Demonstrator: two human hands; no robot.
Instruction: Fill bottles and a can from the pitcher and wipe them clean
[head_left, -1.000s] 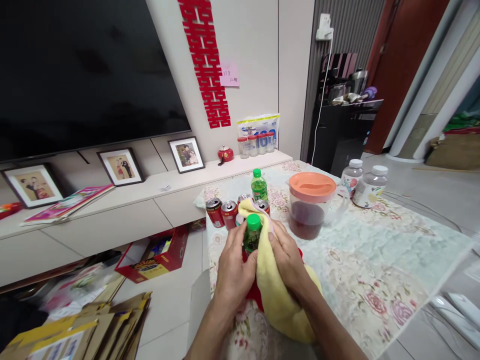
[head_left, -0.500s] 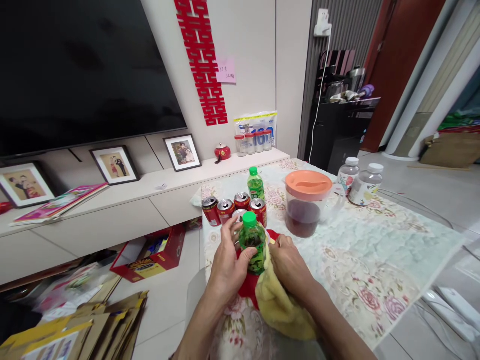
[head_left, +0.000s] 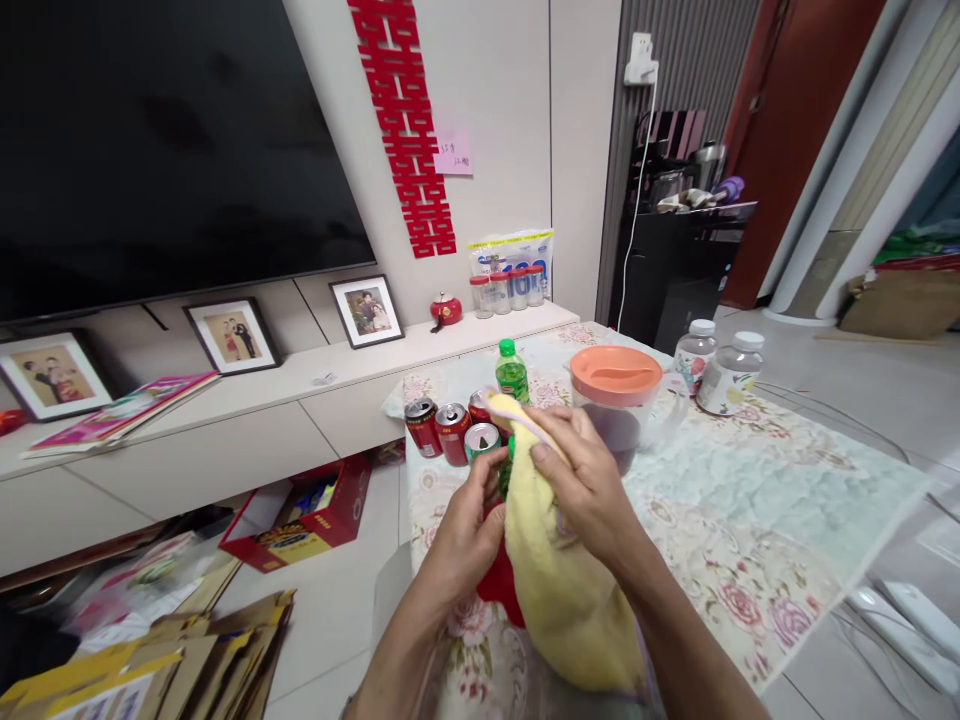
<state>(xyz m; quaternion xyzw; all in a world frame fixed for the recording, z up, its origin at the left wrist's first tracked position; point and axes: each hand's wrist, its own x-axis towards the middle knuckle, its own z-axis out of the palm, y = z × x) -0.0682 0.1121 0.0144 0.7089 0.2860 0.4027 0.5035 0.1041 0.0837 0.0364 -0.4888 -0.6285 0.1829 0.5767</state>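
My left hand (head_left: pixel 469 530) is wrapped round a green-capped plastic bottle (head_left: pixel 505 480), most of which the cloth and my fingers hide. In my right hand (head_left: pixel 589 480) is a yellow cloth (head_left: pixel 551 590), pinched near its top and draped down beside and in front of the bottle. A red thing (head_left: pixel 499 585) lies flat under the bottle, largely covered. Just behind stand several drink cans, among them a red can (head_left: pixel 452 433) and a green-rimmed can (head_left: pixel 481 440). A second green-capped bottle (head_left: pixel 511 372) stands upright beyond them.
A pitcher (head_left: pixel 615 400) with an orange lid and dark liquid stands right of my hands. Farther right are two white-capped jars (head_left: pixel 729 375). The flowered tablecloth (head_left: pixel 720 530) covers the table. A low cabinet (head_left: pixel 360 400) runs along the wall.
My right hand has lifted the yellow cloth from the bottle's side up to its cap. The bottle is now mostly covered, and my left hand still holds it.
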